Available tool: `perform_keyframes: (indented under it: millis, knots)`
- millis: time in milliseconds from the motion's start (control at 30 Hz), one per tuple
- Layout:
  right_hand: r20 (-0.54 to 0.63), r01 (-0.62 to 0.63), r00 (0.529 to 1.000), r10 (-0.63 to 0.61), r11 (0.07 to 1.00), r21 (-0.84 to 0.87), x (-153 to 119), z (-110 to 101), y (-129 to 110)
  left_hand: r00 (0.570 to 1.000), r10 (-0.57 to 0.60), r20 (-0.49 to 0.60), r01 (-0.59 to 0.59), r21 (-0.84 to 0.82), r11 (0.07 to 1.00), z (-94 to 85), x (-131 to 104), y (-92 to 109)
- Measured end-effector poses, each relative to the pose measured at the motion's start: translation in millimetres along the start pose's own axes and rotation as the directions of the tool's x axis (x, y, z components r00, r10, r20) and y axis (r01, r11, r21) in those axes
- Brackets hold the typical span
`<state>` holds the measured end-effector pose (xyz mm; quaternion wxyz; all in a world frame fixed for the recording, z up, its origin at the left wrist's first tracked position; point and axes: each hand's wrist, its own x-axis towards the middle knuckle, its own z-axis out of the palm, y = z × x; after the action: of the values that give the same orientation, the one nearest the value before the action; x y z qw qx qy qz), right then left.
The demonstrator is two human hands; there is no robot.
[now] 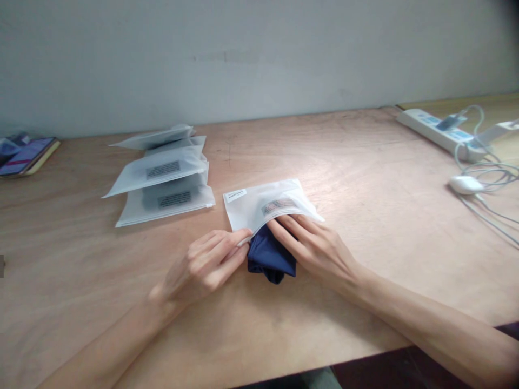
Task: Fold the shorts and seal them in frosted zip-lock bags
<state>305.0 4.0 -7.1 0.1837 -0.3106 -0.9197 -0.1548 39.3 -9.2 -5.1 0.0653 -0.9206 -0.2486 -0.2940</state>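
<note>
A frosted white zip bag lies on the table in front of me, its open mouth facing me. Dark blue folded cloth sticks partway out of that mouth, the rest covered by the bag. My left hand pinches the left corner of the bag's opening between thumb and fingers. My right hand lies over the cloth with its fingers stretched out, the fingertips inside the bag under the upper layer. A printed grey label shows through the bag above those fingertips.
Several filled frosted zip bags lie overlapped at the left back. A white power strip with plugs, cables and a white charger is on the right. A phone-like item on a notebook lies far left. A wall stands behind the table.
</note>
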Motion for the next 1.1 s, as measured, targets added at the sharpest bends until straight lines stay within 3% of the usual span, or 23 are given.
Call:
perform_keyframes:
  millis: [67,133,367,600,700,1000,1100]
  knots:
    - [-0.045,0.129,0.991,-0.127,0.991,0.043,0.4,-0.9,1.8,0.999,-0.048,0.007,0.048,-0.036,0.998,0.7,-2.5,-1.3]
    - [-0.049,0.141,0.989,-0.139,0.989,0.049,-0.3,-1.0,1.8,0.998,-0.069,0.004,0.069,-0.056,0.996,0.7,-4.2,-2.2]
    - [0.039,-0.119,0.992,0.122,0.990,-0.077,-4.0,0.5,-5.8,0.996,0.072,-0.043,-0.073,-0.013,0.997,-5.5,-0.8,-3.3]
    - [-0.002,-0.221,0.974,0.225,0.955,-0.195,-2.7,2.5,-9.8,0.988,0.155,-0.028,-0.156,-0.024,0.988,-9.0,6.2,0.6]
    - [-0.019,-0.190,0.982,0.190,0.962,-0.197,-3.0,4.1,-7.6,0.987,0.160,-0.022,-0.161,-0.049,0.986,-9.0,6.9,3.5]
    - [-0.022,-0.048,0.999,0.049,0.997,0.057,-2.7,8.1,1.0,0.988,0.153,-0.025,-0.154,-0.047,0.987,-10.4,6.3,0.2]
    - [-0.013,-0.072,0.997,0.073,0.997,0.016,-2.3,8.8,-2.2,0.984,0.177,-0.013,-0.178,-0.067,0.982,-13.2,6.1,0.6]
